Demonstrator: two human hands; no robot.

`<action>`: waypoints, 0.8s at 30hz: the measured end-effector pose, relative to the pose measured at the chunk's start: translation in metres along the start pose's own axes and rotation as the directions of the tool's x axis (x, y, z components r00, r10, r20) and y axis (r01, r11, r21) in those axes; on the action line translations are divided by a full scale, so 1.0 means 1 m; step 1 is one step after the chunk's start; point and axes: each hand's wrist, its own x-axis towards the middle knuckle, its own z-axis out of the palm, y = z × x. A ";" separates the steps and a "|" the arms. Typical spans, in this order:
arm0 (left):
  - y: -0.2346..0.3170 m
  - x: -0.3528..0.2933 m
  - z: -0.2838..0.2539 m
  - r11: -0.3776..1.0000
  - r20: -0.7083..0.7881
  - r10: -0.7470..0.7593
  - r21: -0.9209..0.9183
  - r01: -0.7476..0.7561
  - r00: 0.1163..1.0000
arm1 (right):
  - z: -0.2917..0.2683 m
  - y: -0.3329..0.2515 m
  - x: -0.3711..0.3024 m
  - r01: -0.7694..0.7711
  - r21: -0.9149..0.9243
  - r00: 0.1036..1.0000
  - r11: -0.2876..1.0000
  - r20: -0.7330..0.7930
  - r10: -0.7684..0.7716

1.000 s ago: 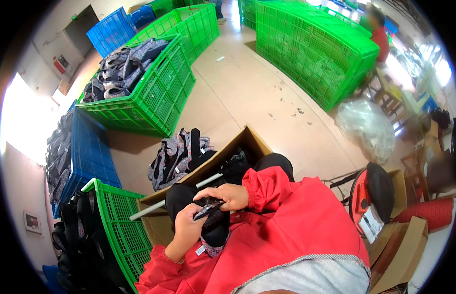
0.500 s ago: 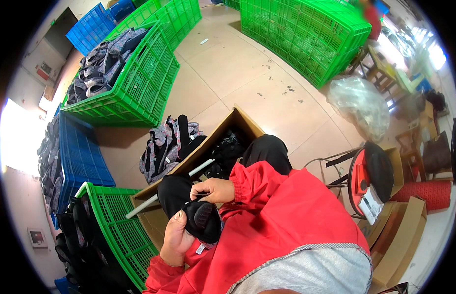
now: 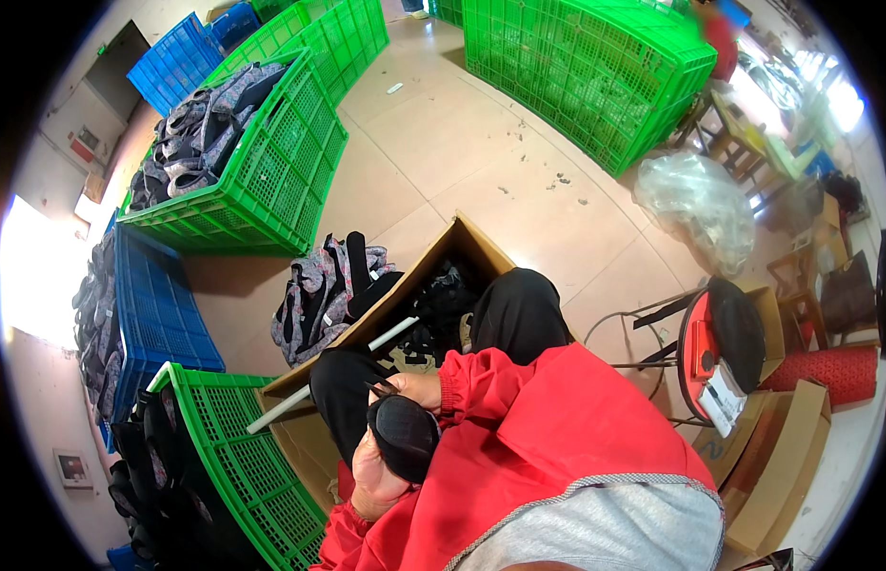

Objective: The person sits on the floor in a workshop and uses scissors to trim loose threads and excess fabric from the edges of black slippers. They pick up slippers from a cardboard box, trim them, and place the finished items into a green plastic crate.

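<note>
A rounded black padded fabric piece (image 3: pixel 405 445) lies at my lap, its smooth side up. My left hand (image 3: pixel 374 474) is closed round its left and lower edge. Just beyond the piece, my right hand (image 3: pixel 418 388) is closed on a small dark pointed tool (image 3: pixel 380 388), whose exact kind I cannot make out. Its tip points left, over my black trouser leg. The red sleeves reach close to both hands. Before my knees stands an open cardboard box (image 3: pixel 433 249) with black pieces inside, and a white rod (image 3: pixel 279 407) lies across it.
Grey patterned fabric pieces (image 3: pixel 314 295) are heaped beside the box. Green crates (image 3: pixel 243 466) and a blue crate (image 3: pixel 162 305) stand on the left, several filled. A round stool (image 3: pixel 695 357) with a red object stands at the right, near a clear plastic bag (image 3: pixel 700 205).
The black piece has turned, so its ridged patch and white tag no longer show. My left hand has shifted right and lower; my right hand has moved slightly right, showing the dark tool.
</note>
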 end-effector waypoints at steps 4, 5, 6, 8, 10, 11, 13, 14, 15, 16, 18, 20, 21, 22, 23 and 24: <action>-0.003 0.000 -0.003 0.997 -0.017 -0.003 -0.074 0.002 1.000 | -0.001 -0.005 -0.003 -0.042 -0.024 0.999 0.999 -0.004 0.042; -0.002 -0.002 0.006 0.995 -0.022 -0.003 -0.103 0.001 1.000 | 0.001 -0.010 -0.003 -0.068 -0.051 0.997 0.996 -0.025 0.067; 0.000 -0.002 0.018 0.997 0.012 0.072 -0.006 -0.072 0.997 | 0.002 -0.014 -0.004 -0.095 -0.077 0.995 0.993 -0.046 0.092; 0.004 -0.001 0.044 0.958 0.099 0.202 0.188 -0.218 0.974 | -0.006 -0.016 -0.006 -0.109 -0.155 0.990 0.982 -0.101 0.094; 0.019 -0.006 0.039 0.888 0.123 0.338 0.286 -0.360 0.933 | -0.017 -0.007 -0.008 -0.078 -0.183 0.991 0.980 -0.126 0.055; 0.025 -0.008 0.038 0.846 0.149 0.415 0.302 -0.440 0.898 | -0.019 0.003 -0.009 -0.041 -0.175 0.992 0.984 -0.123 0.019; 0.041 -0.016 0.034 0.782 0.187 0.500 0.321 -0.534 0.845 | -0.020 0.005 -0.022 -0.175 -0.132 0.972 0.976 -0.182 0.149; 0.049 -0.018 0.028 0.809 0.135 0.512 0.254 -0.529 0.848 | -0.023 0.016 -0.020 -0.041 -0.220 0.978 0.975 -0.207 -0.005; 0.055 -0.021 0.016 0.831 0.082 0.519 0.185 -0.525 0.851 | -0.026 0.024 -0.027 -0.025 -0.168 0.979 0.986 -0.201 -0.010; 0.061 -0.025 -0.001 0.839 0.023 0.533 0.108 -0.532 0.846 | -0.022 0.025 -0.031 -0.021 -0.114 0.982 0.993 -0.188 -0.001; 0.066 -0.026 -0.015 0.804 0.233 0.551 0.110 -0.585 0.801 | -0.019 0.019 -0.037 -0.081 -0.037 0.980 0.996 -0.185 0.073; 0.067 -0.024 -0.014 0.813 0.319 0.558 -0.025 -0.581 0.766 | -0.020 0.009 -0.043 -0.099 0.042 0.984 0.994 -0.142 0.104; 0.068 -0.024 -0.013 0.809 0.335 0.555 -0.001 -0.588 0.762 | -0.021 0.004 -0.045 -0.091 0.085 0.990 0.992 -0.102 0.100; 0.069 -0.025 -0.013 0.802 0.352 0.552 0.023 -0.596 0.756 | -0.019 -0.002 -0.046 -0.085 0.125 0.994 0.988 -0.061 0.093; 0.071 -0.026 -0.013 0.795 0.369 0.548 0.047 -0.604 0.750 | -0.016 -0.005 -0.047 -0.078 0.105 0.991 0.991 -0.104 0.089; 0.074 -0.026 -0.016 0.781 0.282 0.572 0.100 -0.617 0.770 | -0.009 -0.007 -0.045 -0.021 0.085 0.975 0.996 -0.220 0.040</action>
